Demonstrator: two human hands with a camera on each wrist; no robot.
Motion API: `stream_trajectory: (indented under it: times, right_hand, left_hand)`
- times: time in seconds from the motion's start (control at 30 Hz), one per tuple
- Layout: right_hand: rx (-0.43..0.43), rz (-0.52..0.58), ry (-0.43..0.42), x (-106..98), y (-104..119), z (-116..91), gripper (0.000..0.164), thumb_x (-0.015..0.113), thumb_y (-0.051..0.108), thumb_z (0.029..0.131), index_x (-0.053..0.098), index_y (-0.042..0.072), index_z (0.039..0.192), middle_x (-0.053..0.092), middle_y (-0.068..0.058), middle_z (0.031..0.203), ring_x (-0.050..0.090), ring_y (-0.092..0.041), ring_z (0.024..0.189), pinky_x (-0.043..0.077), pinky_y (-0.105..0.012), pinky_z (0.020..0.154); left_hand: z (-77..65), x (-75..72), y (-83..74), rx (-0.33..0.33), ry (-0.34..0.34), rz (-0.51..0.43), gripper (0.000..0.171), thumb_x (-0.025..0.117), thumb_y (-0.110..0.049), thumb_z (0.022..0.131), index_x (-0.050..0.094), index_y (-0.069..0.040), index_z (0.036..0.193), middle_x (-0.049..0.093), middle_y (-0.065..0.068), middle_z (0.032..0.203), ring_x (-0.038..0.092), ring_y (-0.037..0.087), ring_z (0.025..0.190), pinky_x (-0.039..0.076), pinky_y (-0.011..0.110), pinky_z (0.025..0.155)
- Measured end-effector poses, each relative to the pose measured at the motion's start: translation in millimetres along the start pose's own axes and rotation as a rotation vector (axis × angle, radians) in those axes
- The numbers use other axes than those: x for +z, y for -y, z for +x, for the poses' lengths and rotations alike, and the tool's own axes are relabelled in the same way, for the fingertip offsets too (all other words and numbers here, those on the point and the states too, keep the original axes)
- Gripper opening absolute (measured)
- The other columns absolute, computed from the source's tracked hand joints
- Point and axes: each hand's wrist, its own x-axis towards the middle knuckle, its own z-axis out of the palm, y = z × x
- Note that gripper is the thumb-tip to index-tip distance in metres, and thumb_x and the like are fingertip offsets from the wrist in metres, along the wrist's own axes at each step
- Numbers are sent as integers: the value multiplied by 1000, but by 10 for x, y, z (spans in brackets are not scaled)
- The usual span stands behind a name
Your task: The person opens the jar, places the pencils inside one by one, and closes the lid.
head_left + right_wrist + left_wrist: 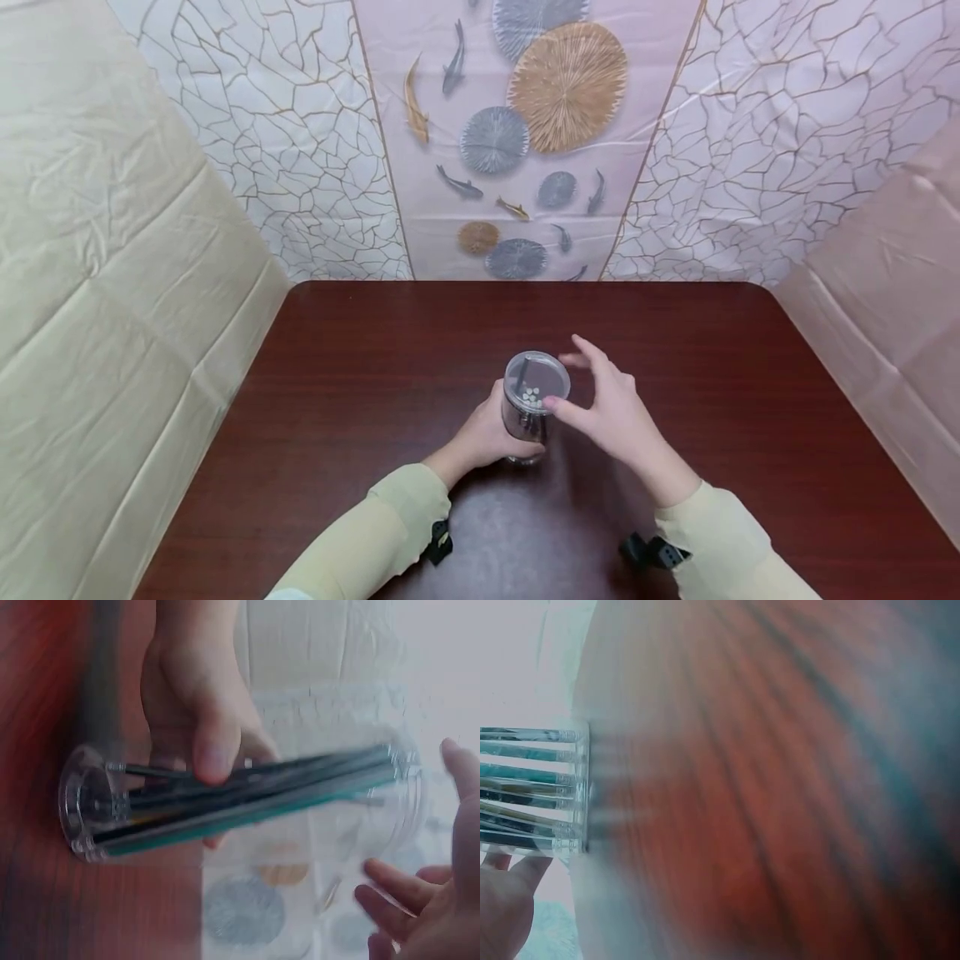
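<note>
A clear, round plastic jar (521, 423) with a see-through lid (551, 377) stands close over the brown table. Inside it are several slim dark and teal sticks (277, 814), like pens, leaning at a slant; white ends show through the lid. My left hand (480, 435) grips the jar's body, thumb across the near side. In the left wrist view, only part of that hand (506, 907) shows beside the jar's base. My right hand (618, 412) is at the lid's right side, fingers spread and thumb tip at the rim. In the right wrist view its fingers stand apart from the jar.
The dark brown table (360, 350) extends around the jar on all sides. Behind it hangs a patterned cloth (495, 200) with fish and round leaves. Pale cloth walls (135, 333) rise on the left and right.
</note>
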Motion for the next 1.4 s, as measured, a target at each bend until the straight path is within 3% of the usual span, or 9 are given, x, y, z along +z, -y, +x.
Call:
stream_trajectory:
  times: [0.17,0.27,0.4,0.6,0.7,0.93,1.13,1.23,1.4]
  right_hand:
    - [-59,193,240,50,-133,253,82,77,23,76,33,7,143,47,-11,135,42,-24,122,32,-48,100]
    - [-65,154,326,84,-109,340,77,79,31,73,41,11,137,52,-4,127,48,-19,114,39,-41,94]
    - [-18,31,266,111,23,327,75,81,33,69,47,9,131,55,-5,121,54,-20,104,45,-41,86]
    - [65,-178,131,168,289,238,76,79,40,67,48,4,126,56,-13,116,55,-29,102,41,-52,85]
    - [68,-220,147,162,323,225,83,78,46,66,46,1,129,55,-18,117,52,-34,104,40,-54,85]
    - [19,64,294,25,-42,247,102,80,37,72,19,6,148,36,-12,145,34,-31,129,25,-58,101]
    - [-78,327,361,111,-330,299,86,81,16,72,33,14,144,40,-6,140,40,-21,123,32,-43,100]
    - [-47,389,316,184,-342,277,80,81,12,70,39,13,138,48,-6,132,47,-21,115,36,-39,96]
    - [80,238,105,295,-124,167,76,84,22,68,43,9,130,53,-7,122,53,-21,105,41,-41,89]
  left_hand:
    - [5,-25,27,-2,9,-4,98,87,-36,58,32,-16,135,55,-1,119,53,12,105,42,32,89]
    - [8,-26,31,2,14,-7,98,87,-36,58,31,-15,136,52,-2,122,52,10,106,42,30,90]
    - [9,-28,8,18,15,-6,99,87,-37,59,30,-16,137,50,-3,124,52,9,106,42,28,89]
    - [2,-33,-36,21,-5,-18,98,87,-34,60,30,-15,138,50,-1,125,52,11,107,44,31,88]
    - [2,-34,-34,11,-1,-8,99,87,-33,60,30,-14,138,50,0,124,52,11,107,44,31,88]
    - [2,-27,-3,21,9,-16,98,88,-33,59,32,-14,137,52,2,123,53,14,106,43,33,89]
    - [-4,-20,29,16,28,-56,94,87,-31,59,31,-15,134,52,0,121,52,12,105,41,30,90]
    - [-10,-7,16,22,29,-81,92,86,-29,61,30,-15,133,51,1,122,52,12,106,41,29,90]
    - [-25,15,-9,41,-29,-90,92,86,-29,63,30,-15,134,49,3,126,51,12,109,41,30,92]
